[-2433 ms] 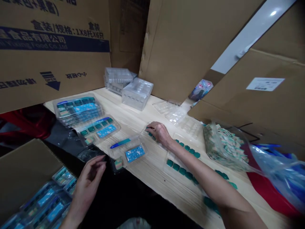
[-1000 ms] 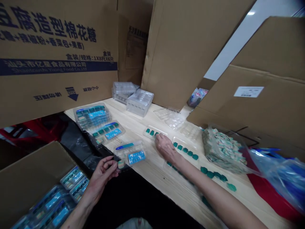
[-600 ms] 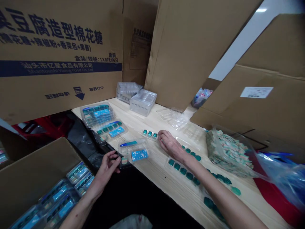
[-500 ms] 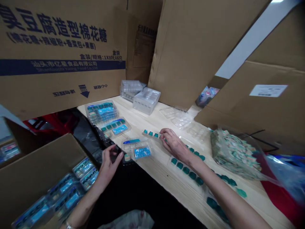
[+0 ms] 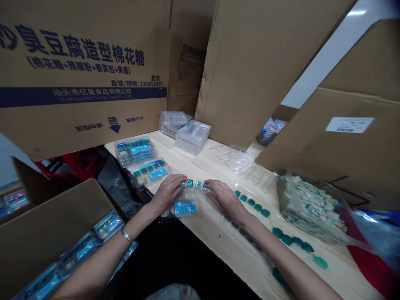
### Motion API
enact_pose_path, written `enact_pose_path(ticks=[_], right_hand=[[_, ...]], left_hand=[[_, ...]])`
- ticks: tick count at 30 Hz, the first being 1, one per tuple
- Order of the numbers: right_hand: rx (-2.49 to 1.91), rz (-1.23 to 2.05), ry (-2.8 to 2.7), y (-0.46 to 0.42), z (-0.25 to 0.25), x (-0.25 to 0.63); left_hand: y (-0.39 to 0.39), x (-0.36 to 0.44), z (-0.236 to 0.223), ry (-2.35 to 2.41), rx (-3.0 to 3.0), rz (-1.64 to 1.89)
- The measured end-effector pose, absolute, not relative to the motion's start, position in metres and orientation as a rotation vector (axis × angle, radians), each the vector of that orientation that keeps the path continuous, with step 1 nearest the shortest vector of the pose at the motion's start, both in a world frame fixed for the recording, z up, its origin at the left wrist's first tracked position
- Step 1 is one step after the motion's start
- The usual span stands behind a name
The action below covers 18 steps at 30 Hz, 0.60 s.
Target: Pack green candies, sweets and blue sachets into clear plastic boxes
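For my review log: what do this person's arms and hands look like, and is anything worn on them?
Both forearms are bare, with no sleeves in view, and neither the left hand nor the right hand wears a glove. A thin silver metal bracelet circles the left wrist; the right wrist shows no jewellery.

A clear plastic tray (image 5: 191, 198) lies flat at lower middle of the frame, with a blue printed sachet (image 5: 185, 207) inside it. Just beyond its far edge, a narrow clear strip holding a row of small teal square pieces (image 5: 193, 183) runs sideways across the frame. Whether the strip touches the tray cannot be told.
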State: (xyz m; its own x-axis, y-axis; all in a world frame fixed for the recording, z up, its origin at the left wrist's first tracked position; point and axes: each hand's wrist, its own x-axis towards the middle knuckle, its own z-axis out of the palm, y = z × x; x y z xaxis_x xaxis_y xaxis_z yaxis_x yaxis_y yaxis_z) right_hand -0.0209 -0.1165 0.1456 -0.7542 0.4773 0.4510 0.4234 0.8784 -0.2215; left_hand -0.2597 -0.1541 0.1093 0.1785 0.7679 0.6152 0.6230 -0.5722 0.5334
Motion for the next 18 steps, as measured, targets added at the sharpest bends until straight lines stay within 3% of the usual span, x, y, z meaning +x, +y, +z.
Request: enact_pose_path(ticks=[4,9,14,16,18], right_hand=[[-0.751,0.401,-2.275,-0.098,0.168,-0.016],[-0.900,1.116,-1.941,-0.082,0.194,-0.028],[-0.949,1.796,-1.808,-0.085,0.171,-0.061],[-1.008,1.875,-1.832,-0.085,0.156,-0.074],[-1.067,1.748,-1.970,-0.083,0.143,-0.083]], left_hand=[[-0.167,-0.264,0.131,1.585,2.035,1.503],[-0.219,-0.280,0.119,1.948,1.230,1.817],[-0.259,-0.276,0.092,1.391,0.608,1.456],[-0.262,-0.271,0.093,1.183,0.538,1.414],[-0.260,-0.268,0.096,1.140,0.547,1.418]])
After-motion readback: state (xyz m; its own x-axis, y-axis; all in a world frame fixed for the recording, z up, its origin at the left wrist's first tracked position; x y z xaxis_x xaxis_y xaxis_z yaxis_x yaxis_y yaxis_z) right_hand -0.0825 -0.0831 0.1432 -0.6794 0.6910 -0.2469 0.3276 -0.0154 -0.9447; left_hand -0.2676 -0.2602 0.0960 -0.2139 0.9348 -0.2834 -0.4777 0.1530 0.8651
